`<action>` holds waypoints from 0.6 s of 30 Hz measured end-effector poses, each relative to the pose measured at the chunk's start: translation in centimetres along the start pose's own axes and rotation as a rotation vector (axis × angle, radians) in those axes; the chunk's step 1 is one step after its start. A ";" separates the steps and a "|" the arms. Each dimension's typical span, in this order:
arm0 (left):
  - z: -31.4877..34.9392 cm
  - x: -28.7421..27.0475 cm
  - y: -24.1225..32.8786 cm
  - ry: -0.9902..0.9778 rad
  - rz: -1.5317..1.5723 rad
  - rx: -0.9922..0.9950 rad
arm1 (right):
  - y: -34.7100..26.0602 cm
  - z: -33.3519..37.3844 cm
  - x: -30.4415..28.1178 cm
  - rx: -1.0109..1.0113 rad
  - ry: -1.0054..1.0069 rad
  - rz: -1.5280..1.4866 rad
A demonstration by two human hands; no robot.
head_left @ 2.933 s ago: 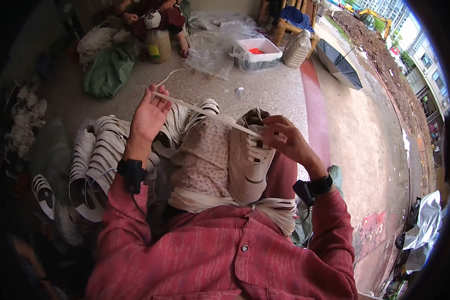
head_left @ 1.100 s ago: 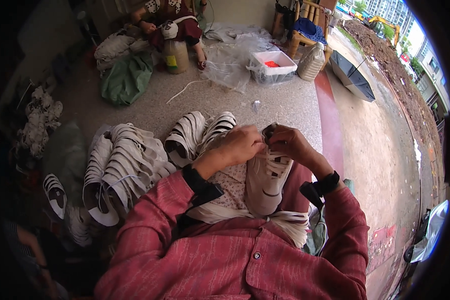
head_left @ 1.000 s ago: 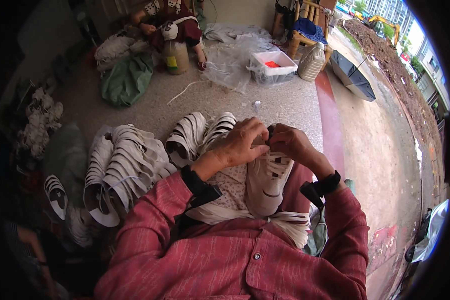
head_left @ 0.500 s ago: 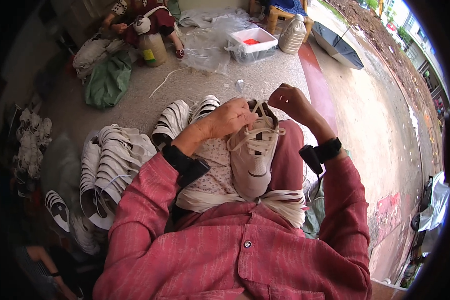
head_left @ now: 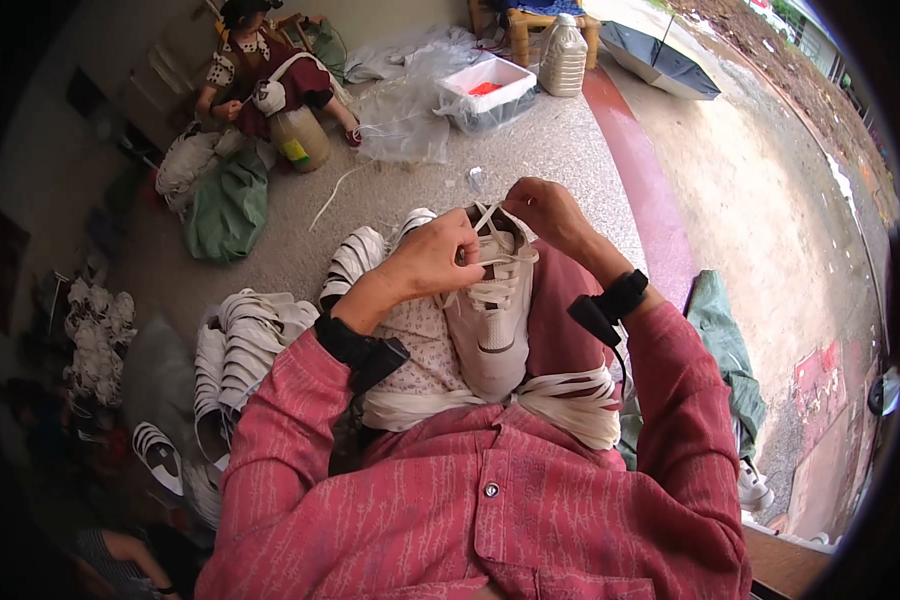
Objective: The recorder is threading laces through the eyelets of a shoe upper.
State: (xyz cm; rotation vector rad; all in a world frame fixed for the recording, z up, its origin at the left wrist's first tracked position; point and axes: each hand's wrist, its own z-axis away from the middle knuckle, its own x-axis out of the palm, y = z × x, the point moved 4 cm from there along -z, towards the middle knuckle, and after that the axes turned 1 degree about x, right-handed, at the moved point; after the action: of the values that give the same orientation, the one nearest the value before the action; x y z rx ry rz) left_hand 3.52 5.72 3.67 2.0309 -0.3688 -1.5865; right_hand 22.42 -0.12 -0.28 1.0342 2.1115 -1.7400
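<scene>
A cream lace-up sneaker (head_left: 492,362) lies between my thighs, toe toward me and opening away. Pale laces zigzag over its tongue, with a loose strand standing up at the top eyelets. My left hand (head_left: 430,262) is closed at the left side of the lacing, pinching a shoelace (head_left: 487,217). Just beyond the shoe's collar my right hand (head_left: 554,214) is also closed, thumb against fingertips, next to the top of the lacing; whatever it pinches is too small to make out. Bundles of loose white laces (head_left: 575,402) drape across my lap.
Stacked white striped shoes (head_left: 255,345) stand to my left, with a pair (head_left: 354,262) beside my knee. Ahead are a green sack (head_left: 228,210), a white tub (head_left: 490,88), a large plastic jug (head_left: 564,58) and a seated person (head_left: 270,70). An open umbrella (head_left: 660,62) lies at far right.
My right hand has come left and closer to the shoe's collar. The left hand stays by the lacing, its fingers lower along it. The whole view has shifted somewhat.
</scene>
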 end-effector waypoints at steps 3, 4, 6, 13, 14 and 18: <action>-0.2 -0.4 -0.5 0.057 0.094 -0.028 | -0.2 -0.2 -0.1 0.017 0.055 0.009; -0.2 -0.4 -0.6 0.056 0.089 -0.026 | -0.4 -0.2 -0.1 0.007 0.083 0.060; -0.1 -0.6 -0.6 0.119 0.084 -0.075 | -0.1 -0.3 -0.2 -0.003 0.111 0.111; 0.8 -0.3 -1.7 0.128 0.207 -0.057 | 7.6 -0.6 -4.4 0.395 0.194 0.450; 0.6 -0.5 -1.5 0.062 0.240 -0.048 | 9.3 0.2 -4.7 0.399 0.061 0.424; 1.2 -1.4 -1.9 -0.112 0.416 -0.083 | 7.4 2.3 -4.1 0.142 -0.033 0.097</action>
State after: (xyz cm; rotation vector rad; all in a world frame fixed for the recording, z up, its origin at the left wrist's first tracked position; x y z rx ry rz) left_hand 1.73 7.76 3.52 1.6722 -0.7053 -1.4286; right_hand 29.48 -3.37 -4.32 1.1168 1.9073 -1.8687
